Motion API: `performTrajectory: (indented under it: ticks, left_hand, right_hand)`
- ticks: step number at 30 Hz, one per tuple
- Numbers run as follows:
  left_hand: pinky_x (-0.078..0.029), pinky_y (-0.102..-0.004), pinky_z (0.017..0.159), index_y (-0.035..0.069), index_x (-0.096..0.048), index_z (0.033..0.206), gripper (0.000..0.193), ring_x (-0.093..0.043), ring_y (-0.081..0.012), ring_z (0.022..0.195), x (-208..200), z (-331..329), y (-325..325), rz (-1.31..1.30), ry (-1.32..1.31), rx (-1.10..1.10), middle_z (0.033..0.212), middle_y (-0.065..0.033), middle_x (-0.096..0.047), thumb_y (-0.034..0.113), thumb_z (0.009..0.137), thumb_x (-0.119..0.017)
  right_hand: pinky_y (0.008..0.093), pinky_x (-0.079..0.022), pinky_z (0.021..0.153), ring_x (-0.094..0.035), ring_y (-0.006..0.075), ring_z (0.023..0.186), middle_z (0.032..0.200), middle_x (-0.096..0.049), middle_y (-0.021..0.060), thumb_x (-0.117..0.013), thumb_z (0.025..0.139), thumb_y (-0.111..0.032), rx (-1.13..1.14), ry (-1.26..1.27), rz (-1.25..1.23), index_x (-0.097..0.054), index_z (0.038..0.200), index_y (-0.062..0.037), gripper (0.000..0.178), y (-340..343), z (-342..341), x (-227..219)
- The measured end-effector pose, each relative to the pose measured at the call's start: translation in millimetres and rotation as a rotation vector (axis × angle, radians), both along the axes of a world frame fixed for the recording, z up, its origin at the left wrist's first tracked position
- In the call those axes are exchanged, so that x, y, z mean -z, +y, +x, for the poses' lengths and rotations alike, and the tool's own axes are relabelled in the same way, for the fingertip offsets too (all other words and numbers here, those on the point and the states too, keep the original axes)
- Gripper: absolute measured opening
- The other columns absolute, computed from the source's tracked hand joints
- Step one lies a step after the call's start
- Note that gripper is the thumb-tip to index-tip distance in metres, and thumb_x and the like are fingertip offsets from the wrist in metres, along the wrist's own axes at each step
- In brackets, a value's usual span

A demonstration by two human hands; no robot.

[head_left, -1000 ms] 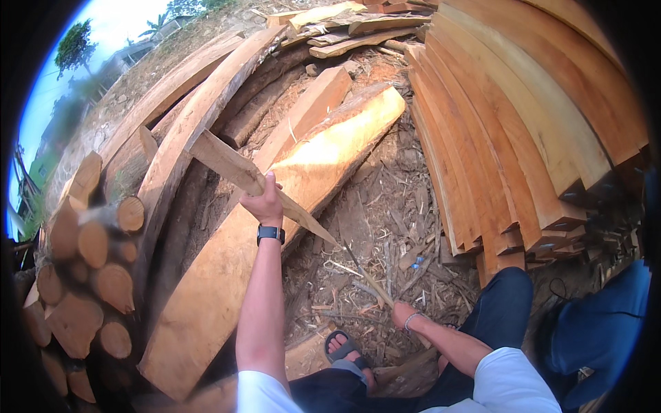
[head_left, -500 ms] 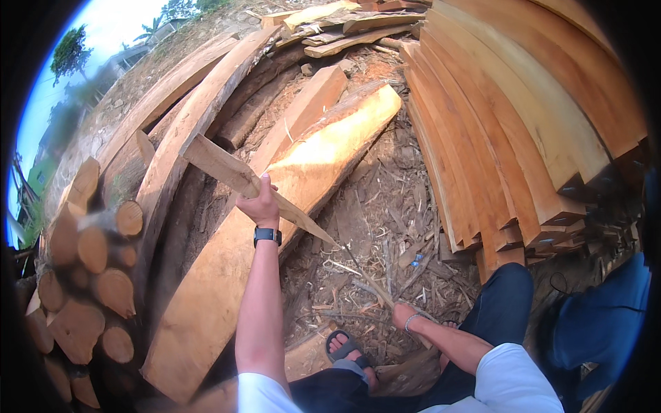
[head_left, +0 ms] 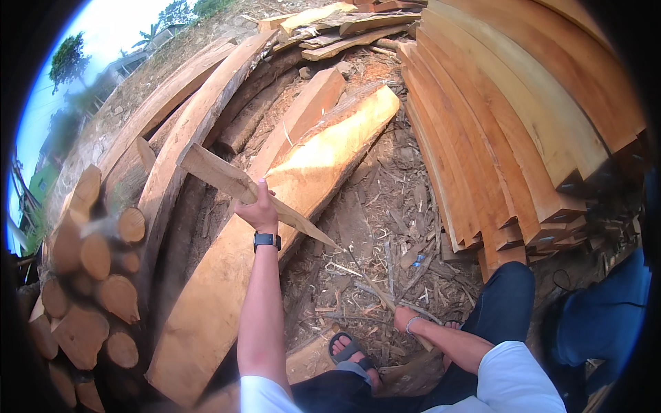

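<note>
Plank [head_left: 231, 180] in the left hand [head_left: 259, 209], slanting over a broad pale slab [head_left: 220, 282]!
Left fingers clasp it mid-length, tapered end pointing down and rightward; the right hand [head_left: 406, 320] curls tight round a slim wooden shaft [head_left: 380, 293], its far end right by that tip, contact unclear. Below, the ground [head_left: 361, 206] is rough with bark and shavings; stacked beams [head_left: 475, 138] fill the right, sawn log ends [head_left: 118, 299] crowd the left, all under open daylight.

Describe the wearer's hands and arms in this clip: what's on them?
Both hands are bare of gloves. The left hand has a dark wristwatch with a squarish case at its wrist; the right hand, a pale bracelet. Short white sleeves leave both forearms uncovered.
</note>
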State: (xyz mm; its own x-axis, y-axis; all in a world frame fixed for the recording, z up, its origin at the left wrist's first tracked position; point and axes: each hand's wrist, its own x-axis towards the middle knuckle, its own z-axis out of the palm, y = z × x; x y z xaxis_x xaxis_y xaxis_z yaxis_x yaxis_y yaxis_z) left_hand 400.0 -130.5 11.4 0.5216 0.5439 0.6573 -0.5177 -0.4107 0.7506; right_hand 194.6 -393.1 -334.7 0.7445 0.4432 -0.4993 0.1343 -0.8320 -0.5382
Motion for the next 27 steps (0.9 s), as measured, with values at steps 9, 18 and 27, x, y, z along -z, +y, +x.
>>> performTrajectory:
  ticks: [9,18,27]
  left_hand:
    - [-0.047,-0.0277,0.052,-0.004,-0.062,0.069,0.029,-0.061,-0.0145,0.052,1.7,-3.2,-3.3,0.025,0.004,-0.034,0.057,-0.0082,-0.062,0.021,0.081,-0.07]
    - [-0.048,-0.0282,0.051,-0.003,-0.061,0.07,0.027,-0.061,-0.0148,0.051,4.4,0.0,-5.8,0.015,0.002,-0.014,0.056,-0.0079,-0.062,0.02,0.082,-0.069]
    - [-0.048,-0.0295,0.052,-0.002,-0.062,0.071,0.026,-0.062,-0.0149,0.053,3.8,4.4,0.9,0.006,-0.028,-0.076,0.058,-0.0074,-0.062,0.02,0.082,-0.07]
  right_hand:
    - [0.0471,-0.053,0.077,-0.064,0.0437,0.084,0.089,-0.065,0.0273,-0.055,0.084,-0.017,0.409,-0.124,0.173,-0.053,0.11,0.0081,0.036,19.4,6.4,-76.3]
    - [0.043,-0.056,0.063,-0.068,0.0371,0.066,0.074,-0.066,0.0251,-0.053,0.08,-0.01,-0.001,0.153,0.022,-0.063,0.092,0.0143,0.029,10.2,0.8,-8.6]
    - [0.0392,-0.053,0.044,-0.064,0.0286,0.048,0.063,-0.063,0.024,-0.049,0.086,-0.012,0.345,0.287,0.277,-0.057,0.087,0.0158,0.029,23.4,-16.9,-68.9]
